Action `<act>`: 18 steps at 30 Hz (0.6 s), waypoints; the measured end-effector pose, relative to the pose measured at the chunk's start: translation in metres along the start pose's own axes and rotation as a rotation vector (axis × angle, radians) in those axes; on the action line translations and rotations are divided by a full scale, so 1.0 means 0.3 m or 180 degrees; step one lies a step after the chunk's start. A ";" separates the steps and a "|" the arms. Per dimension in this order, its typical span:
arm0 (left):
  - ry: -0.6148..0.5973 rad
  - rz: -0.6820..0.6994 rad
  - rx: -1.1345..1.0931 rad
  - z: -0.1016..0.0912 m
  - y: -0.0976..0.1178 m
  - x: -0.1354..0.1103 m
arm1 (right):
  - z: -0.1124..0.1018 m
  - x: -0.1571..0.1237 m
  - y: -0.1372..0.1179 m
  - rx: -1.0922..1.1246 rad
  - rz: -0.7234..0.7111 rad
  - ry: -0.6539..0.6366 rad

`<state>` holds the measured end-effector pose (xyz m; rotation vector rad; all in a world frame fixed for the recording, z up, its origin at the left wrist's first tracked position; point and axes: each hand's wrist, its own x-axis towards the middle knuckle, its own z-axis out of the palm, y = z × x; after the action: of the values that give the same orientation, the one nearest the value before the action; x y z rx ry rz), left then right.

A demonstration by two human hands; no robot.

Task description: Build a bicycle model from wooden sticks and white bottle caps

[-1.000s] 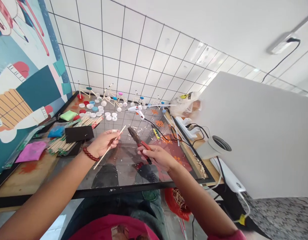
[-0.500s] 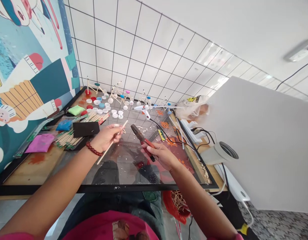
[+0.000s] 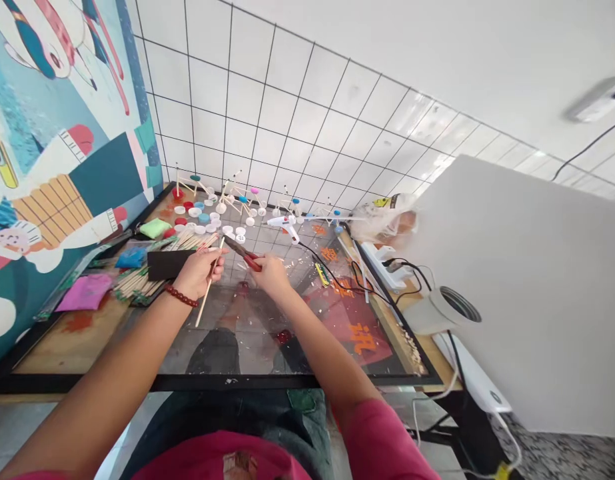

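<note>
My left hand [image 3: 203, 268] is closed round a thin wooden stick [image 3: 205, 300], which slants from its upper tip down toward the table's front. My right hand [image 3: 271, 275] grips red-handled pliers [image 3: 243, 251]. Their dark jaws are at the upper end of the stick; whether they touch or pinch it I cannot make out. Beside my left hand lies a black rectangular piece [image 3: 167, 265], with a bundle of wooden sticks [image 3: 137, 283] around it. Bottle caps [image 3: 204, 218] in white, red and blue are spread behind my hands.
A white glue gun [image 3: 286, 227] lies at the back, its black cord running right. Small stick-and-cap figures [image 3: 247, 199] stand along the rear. Pink [image 3: 86, 292] and green packets [image 3: 155, 228] are at left. A power strip [image 3: 382, 263] and grey cylinder [image 3: 440, 312] sit right.
My right hand has moved left and forward with the pliers, bringing the jaws to the stick's upper end. My left hand has shifted slightly left, still holding the stick.
</note>
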<state>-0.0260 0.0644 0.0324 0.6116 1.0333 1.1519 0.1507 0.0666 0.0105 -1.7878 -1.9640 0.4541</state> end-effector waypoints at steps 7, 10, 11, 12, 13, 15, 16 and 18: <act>0.0232 0.0068 -0.0232 -0.018 0.003 0.020 | 0.063 0.067 -0.042 0.0778 0.0297 0.0021; 0.0203 0.0093 -0.0156 -0.008 -0.017 0.021 | 0.066 0.076 -0.037 0.1551 0.0448 0.0059; 0.0137 0.0081 -0.0119 -0.001 -0.026 0.017 | 0.066 0.077 -0.036 0.1864 0.0515 0.0066; 0.0043 0.0060 -0.0087 0.008 -0.035 0.011 | 0.064 0.076 -0.037 0.2194 0.0585 0.0071; -0.0068 0.0036 -0.0064 0.018 -0.045 0.004 | 0.060 0.074 -0.038 0.2528 0.0651 0.0076; -0.0291 -0.0001 -0.0043 0.035 -0.061 -0.014 | 0.052 0.066 -0.040 0.3159 0.0753 0.0083; -0.0401 0.0000 -0.0036 0.042 -0.067 -0.022 | 0.047 0.061 -0.041 0.3438 0.0789 0.0082; -0.0587 0.0043 -0.0036 0.050 -0.075 -0.036 | 0.039 0.049 -0.040 0.3868 0.0837 0.0086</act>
<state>-0.0034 0.0484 0.0237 0.7033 0.8660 1.0907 0.1333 0.0805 0.0084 -1.1646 -0.9560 1.3262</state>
